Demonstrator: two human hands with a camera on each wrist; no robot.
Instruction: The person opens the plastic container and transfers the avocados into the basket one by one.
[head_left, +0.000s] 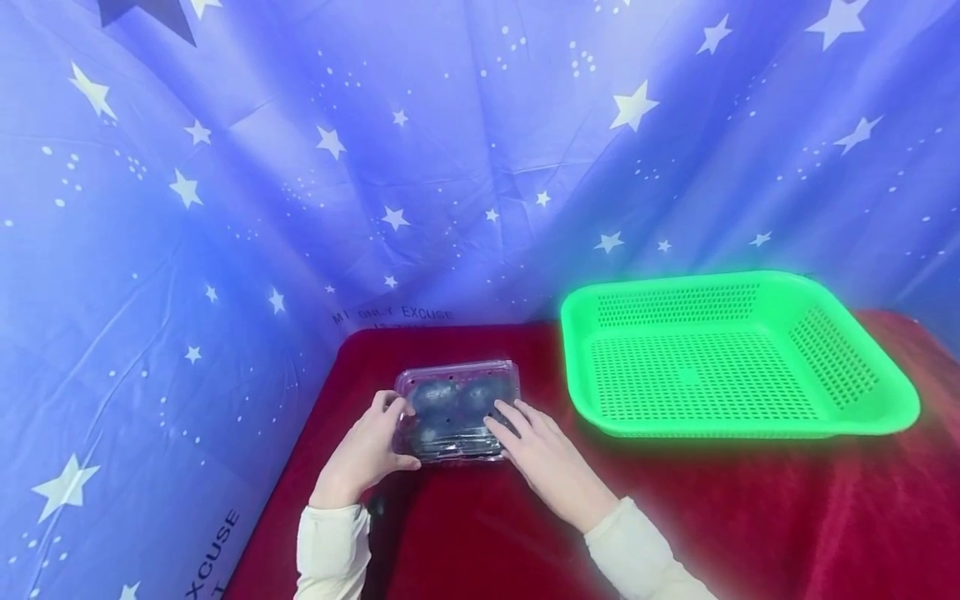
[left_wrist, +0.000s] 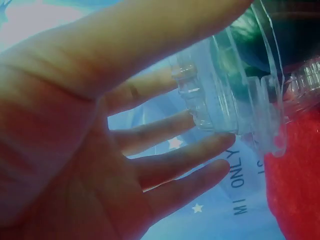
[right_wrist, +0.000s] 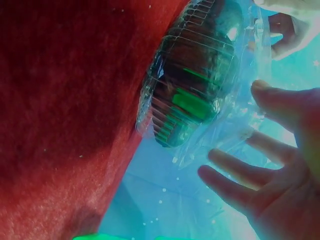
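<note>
- Landmark: the green basket [head_left: 705, 367], rectangular, with perforated walls and floor, stands on the red-covered surface [head_left: 487, 542].
- Clear plastic container [head_left: 459, 417]: lies on the surface just left of the green basket, apart from it; small round holes pierce its top.
- Dark round items [head_left: 435, 397]: seen through the plastic, at least two side by side; I cannot tell what they are.
- My left hand [head_left: 367, 446]: on the container's end farther from the green basket, fingers spread and nearly straight, thumb at the near edge.
- My right hand [head_left: 542, 450]: on the container's end nearer the green basket, fingers extended and parted, fingertips resting on the plastic.
- My hands are apart from each other, with the container between them.
- Pale sleeves [head_left: 330, 550]: cover both my forearms, on the near left of the green basket.
- Blue curtain [head_left: 450, 108]: hangs behind the green basket, printed with white stars and dark lettering [head_left: 429, 314].
</note>
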